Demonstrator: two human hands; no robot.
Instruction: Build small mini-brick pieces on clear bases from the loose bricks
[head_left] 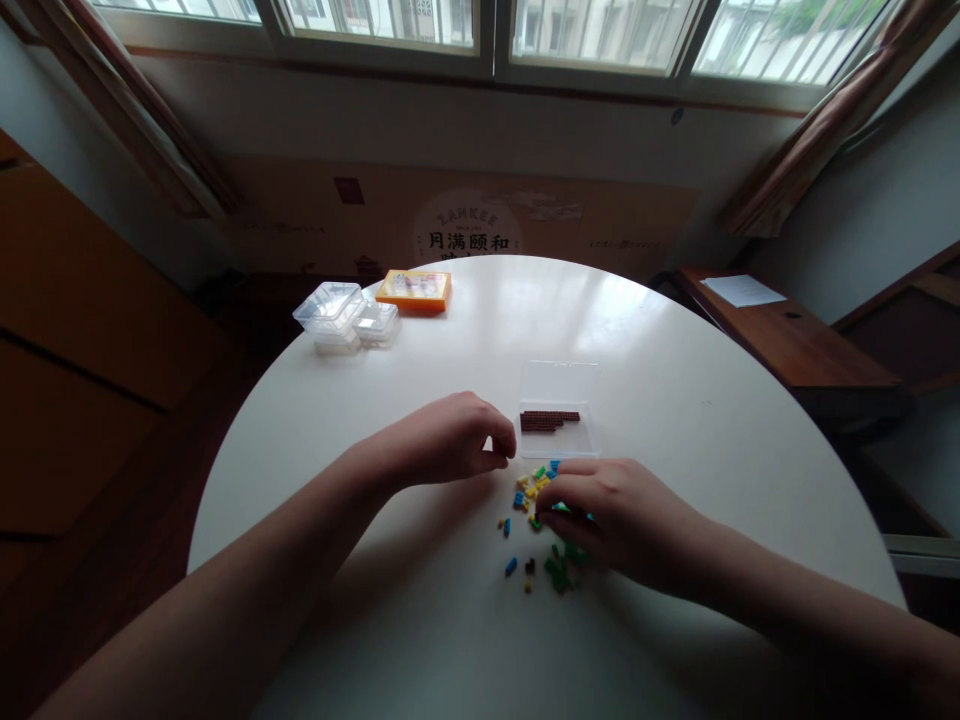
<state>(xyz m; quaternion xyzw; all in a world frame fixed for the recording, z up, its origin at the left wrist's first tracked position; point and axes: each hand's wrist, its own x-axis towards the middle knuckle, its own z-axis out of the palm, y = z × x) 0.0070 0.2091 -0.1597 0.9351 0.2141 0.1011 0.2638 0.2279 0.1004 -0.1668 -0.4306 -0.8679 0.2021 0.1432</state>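
A scatter of tiny bricks (525,495) in blue, yellow and green lies on the round white table (675,330). My left hand (450,440) hovers just left of the pile, its fingers curled with thumb and fingertips pinched together; what they hold is too small to make out. My right hand (607,510) rests on the right part of the pile, fingers bent down onto a green brick (561,509). Just behind the pile lies a flat clear tray (559,385) holding a row of brown bricks (549,420).
At the far left of the table stand several clear plastic boxes (341,312) and an orange box (415,290). A wooden desk with a sheet of paper (742,290) stands to the right. Windows and curtains run along the back wall.
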